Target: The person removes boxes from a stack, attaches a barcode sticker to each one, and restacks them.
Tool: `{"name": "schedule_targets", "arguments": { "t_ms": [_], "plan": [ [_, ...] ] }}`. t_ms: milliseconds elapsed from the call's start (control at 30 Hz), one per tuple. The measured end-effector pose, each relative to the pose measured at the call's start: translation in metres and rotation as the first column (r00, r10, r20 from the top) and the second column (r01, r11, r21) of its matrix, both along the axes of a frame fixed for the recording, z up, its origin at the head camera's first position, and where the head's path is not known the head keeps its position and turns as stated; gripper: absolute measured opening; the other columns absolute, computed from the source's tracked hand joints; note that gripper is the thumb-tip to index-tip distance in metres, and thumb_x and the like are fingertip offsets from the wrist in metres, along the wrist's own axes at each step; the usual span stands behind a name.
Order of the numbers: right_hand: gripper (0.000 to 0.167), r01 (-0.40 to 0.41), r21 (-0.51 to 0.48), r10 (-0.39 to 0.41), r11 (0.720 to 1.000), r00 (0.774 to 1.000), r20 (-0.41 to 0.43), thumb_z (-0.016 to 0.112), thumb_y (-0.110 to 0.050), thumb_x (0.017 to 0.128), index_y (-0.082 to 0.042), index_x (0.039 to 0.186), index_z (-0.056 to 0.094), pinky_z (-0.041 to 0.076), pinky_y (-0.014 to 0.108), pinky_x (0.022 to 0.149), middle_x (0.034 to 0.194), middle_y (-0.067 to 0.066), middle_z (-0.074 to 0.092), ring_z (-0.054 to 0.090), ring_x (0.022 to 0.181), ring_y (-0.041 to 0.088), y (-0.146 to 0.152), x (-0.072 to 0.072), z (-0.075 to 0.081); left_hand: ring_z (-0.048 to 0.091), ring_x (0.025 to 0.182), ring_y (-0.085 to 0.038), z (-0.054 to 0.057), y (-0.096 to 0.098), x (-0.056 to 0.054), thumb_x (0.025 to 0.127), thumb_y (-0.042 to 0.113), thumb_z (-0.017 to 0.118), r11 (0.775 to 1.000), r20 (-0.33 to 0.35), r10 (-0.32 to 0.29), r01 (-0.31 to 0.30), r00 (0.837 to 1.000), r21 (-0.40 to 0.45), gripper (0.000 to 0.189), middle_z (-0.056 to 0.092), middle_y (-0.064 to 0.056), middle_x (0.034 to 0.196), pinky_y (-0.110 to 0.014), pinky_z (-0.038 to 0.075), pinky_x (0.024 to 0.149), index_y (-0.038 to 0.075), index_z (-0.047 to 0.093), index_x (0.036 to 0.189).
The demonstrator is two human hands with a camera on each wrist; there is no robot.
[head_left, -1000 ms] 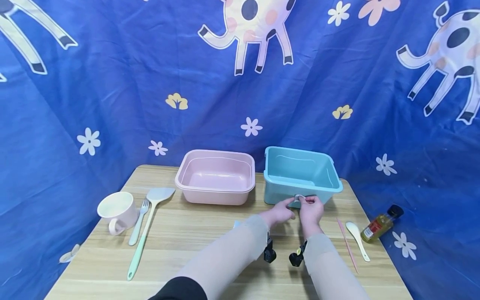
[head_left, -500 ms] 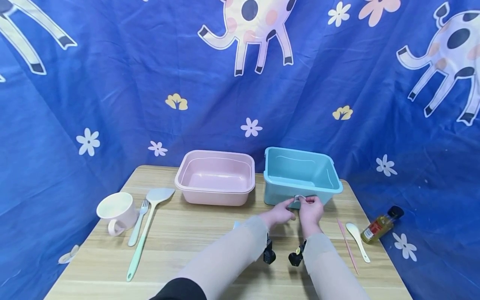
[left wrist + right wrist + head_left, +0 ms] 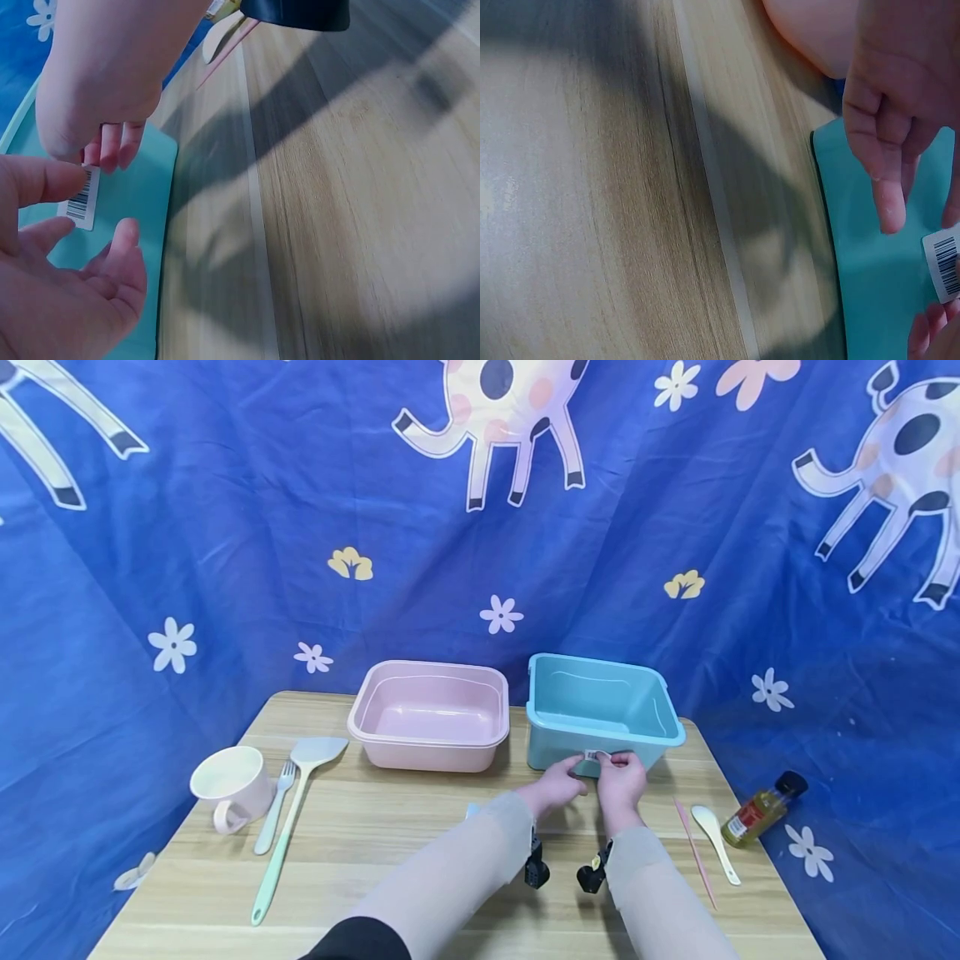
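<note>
Both hands work at the front wall of the teal bin (image 3: 562, 746), around a white barcode sticker (image 3: 82, 201). My right hand (image 3: 622, 785) pinches the sticker's right end between thumb and forefinger; its other fingers (image 3: 110, 146) curl down beside the wall. On the opposite side, my left hand (image 3: 557, 787) reaches in with loosely extended fingers. A left fingertip (image 3: 71, 180) lies right at the sticker's edge, with the thumb apart from it. In the right wrist view, the left hand (image 3: 907, 97) points toward the sticker, and only some right fingertips (image 3: 930, 326) show.
A pink basin (image 3: 427, 756) stands left of the bin. Farther left are a white mug (image 3: 232, 785), a fork (image 3: 275, 810) and a spatula (image 3: 288, 835). At right lie a pink stick (image 3: 695, 853), a white spoon (image 3: 716, 843) and a bottle (image 3: 763, 810). A pale-blue object (image 3: 472, 810) peeks past the left arm.
My left fingertips have drawn slightly left along the bin wall, and more of the barcode shows. The right hand keeps its pinch in nearly the same place.
</note>
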State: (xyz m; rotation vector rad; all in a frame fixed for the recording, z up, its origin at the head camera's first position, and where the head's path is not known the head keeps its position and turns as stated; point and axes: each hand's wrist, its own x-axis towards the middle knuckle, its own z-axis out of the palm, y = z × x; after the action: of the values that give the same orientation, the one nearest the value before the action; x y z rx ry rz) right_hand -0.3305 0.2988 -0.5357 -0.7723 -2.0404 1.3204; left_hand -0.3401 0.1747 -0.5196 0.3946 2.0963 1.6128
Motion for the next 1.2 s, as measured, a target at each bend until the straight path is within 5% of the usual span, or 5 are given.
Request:
{"name": "schedule_targets", "arguments": {
  "t_ms": [333,667,1200],
  "plan": [
    [0.021,0.002,-0.021,-0.002,1.000,1.000,0.022,0.076,-0.013,0.085,-0.001,0.084,0.059,0.045,0.040,0.069,0.074,0.010,0.061,0.058,0.074,0.030,0.001,-0.001,-0.001,0.053,0.108,-0.027,0.008,0.002,0.004,0.081,-0.003,0.064,0.999,0.016,-0.052,0.051,0.999,0.018,0.078,0.049,-0.022,0.139,-0.045,0.046,0.093,0.017,0.039,0.152],
    [0.021,-0.003,-0.005,0.003,1.000,1.000,0.031,0.076,-0.015,0.086,-0.001,0.084,0.061,0.044,0.038,0.066,0.073,0.009,0.061,0.058,0.072,0.029,0.002,0.000,-0.001,0.045,0.129,-0.036,0.010,0.010,0.002,0.081,-0.001,0.064,1.000,0.034,-0.023,0.023,0.999,0.004,0.077,0.045,-0.026,0.144,-0.048,0.038,0.104,0.016,0.040,0.152],
    [0.013,-0.010,0.030,0.009,1.000,1.000,0.017,0.069,-0.009,0.091,0.002,0.088,0.064,0.046,0.045,0.075,0.084,0.017,0.062,0.058,0.083,0.035,0.007,0.001,-0.002,0.045,0.128,-0.033,0.008,0.013,0.003,0.080,0.000,0.064,1.000,0.021,-0.024,0.024,0.999,0.002,0.079,0.041,-0.022,0.148,-0.049,0.038,0.105,0.016,0.038,0.153]
  ]
}}
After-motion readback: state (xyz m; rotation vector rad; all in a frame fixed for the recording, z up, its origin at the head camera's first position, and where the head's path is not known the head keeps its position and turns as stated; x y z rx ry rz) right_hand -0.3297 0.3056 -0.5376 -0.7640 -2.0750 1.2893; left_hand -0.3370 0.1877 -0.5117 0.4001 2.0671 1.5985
